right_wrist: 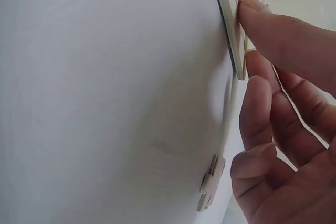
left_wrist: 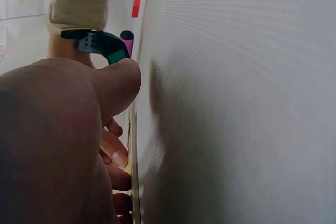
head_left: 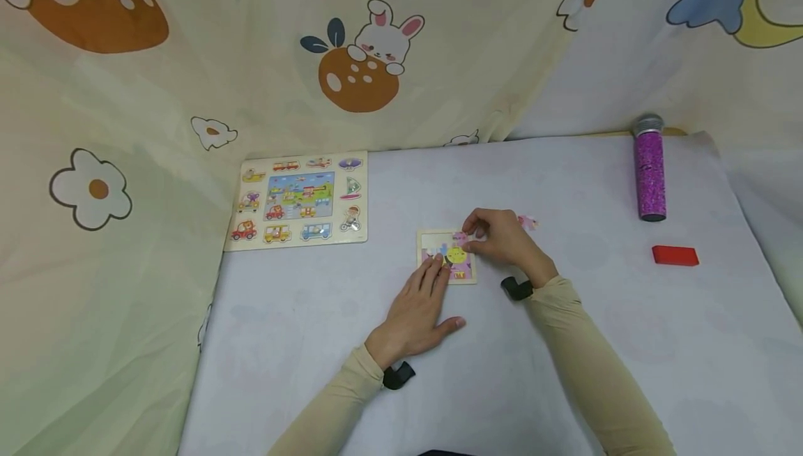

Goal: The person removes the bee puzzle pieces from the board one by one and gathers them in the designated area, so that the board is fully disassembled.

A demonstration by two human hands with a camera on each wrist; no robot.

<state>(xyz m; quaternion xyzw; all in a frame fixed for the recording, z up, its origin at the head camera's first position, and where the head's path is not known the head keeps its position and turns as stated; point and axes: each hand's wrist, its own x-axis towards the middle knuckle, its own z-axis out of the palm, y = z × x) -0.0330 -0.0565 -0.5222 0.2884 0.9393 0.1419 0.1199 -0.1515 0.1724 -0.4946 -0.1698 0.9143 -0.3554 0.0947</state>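
A small square jigsaw puzzle with a pale wooden frame (head_left: 422, 238) lies mid-table, its pink and yellow picture partly covered by both hands. My left hand (head_left: 410, 316) rests its straight fingertips on the lower left of the puzzle, thumb spread out on the table. At the upper right corner, my right hand (head_left: 498, 236) pinches a pink puzzle piece (head_left: 461, 238) between thumb and curled fingers. In the right wrist view, the thumb (right_wrist: 283, 35) touches the puzzle's yellow part. A loose pink piece (head_left: 530, 222) lies just right of the right hand.
A larger vehicle puzzle board (head_left: 304, 233) lies at the back left. To the right stand out a glittery purple microphone-shaped tube (head_left: 650, 170) and a red block (head_left: 675, 255). Printed curtains (head_left: 263, 79) hang along the table's back and sides.
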